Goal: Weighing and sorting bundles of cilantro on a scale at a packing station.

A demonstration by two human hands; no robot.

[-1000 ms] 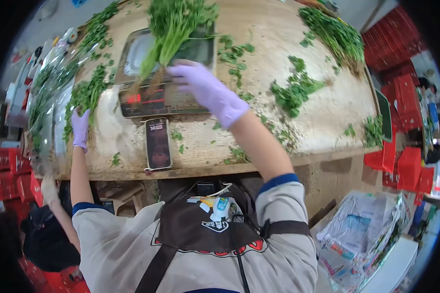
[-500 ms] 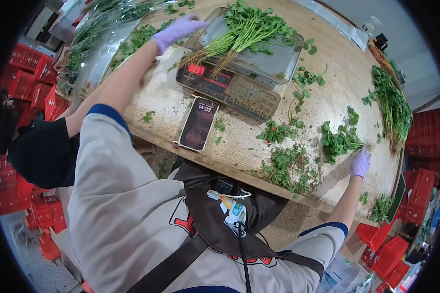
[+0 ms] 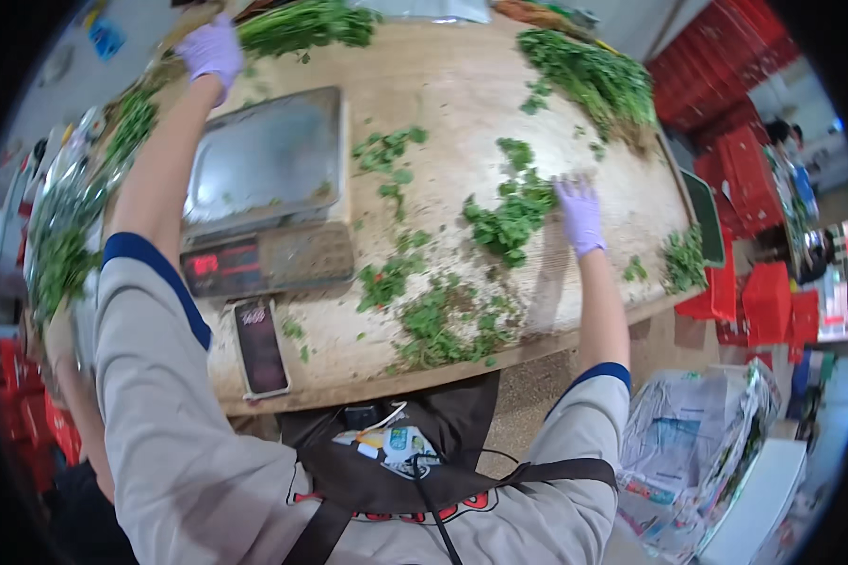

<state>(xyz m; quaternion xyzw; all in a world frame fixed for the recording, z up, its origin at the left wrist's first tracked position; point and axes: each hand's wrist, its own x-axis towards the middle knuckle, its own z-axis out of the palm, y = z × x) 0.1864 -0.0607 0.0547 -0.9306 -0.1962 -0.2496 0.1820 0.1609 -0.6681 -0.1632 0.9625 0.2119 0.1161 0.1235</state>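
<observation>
My left hand (image 3: 214,49), in a purple glove, reaches to the far left of the wooden table (image 3: 462,85) and grips the stem end of a bunch of green herbs (image 3: 303,23). The steel tray of the weighing scale (image 3: 266,162) below my left arm holds only a few scraps. My right hand (image 3: 579,213), also gloved, lies with fingers spread on the table beside a loose heap of herbs (image 3: 511,213), its fingertips at the heap's edge.
A phone (image 3: 259,346) lies at the near edge beside the scale's red display (image 3: 224,267). A long herb pile (image 3: 595,77) lies at the back right, bagged greens (image 3: 64,247) at the left. Red crates (image 3: 744,179) and a plastic bag (image 3: 693,457) stand to the right.
The herb bunch has left the scale tray and moved with my left hand to the far left. My right hand has shifted from the table's right edge to the loose heap.
</observation>
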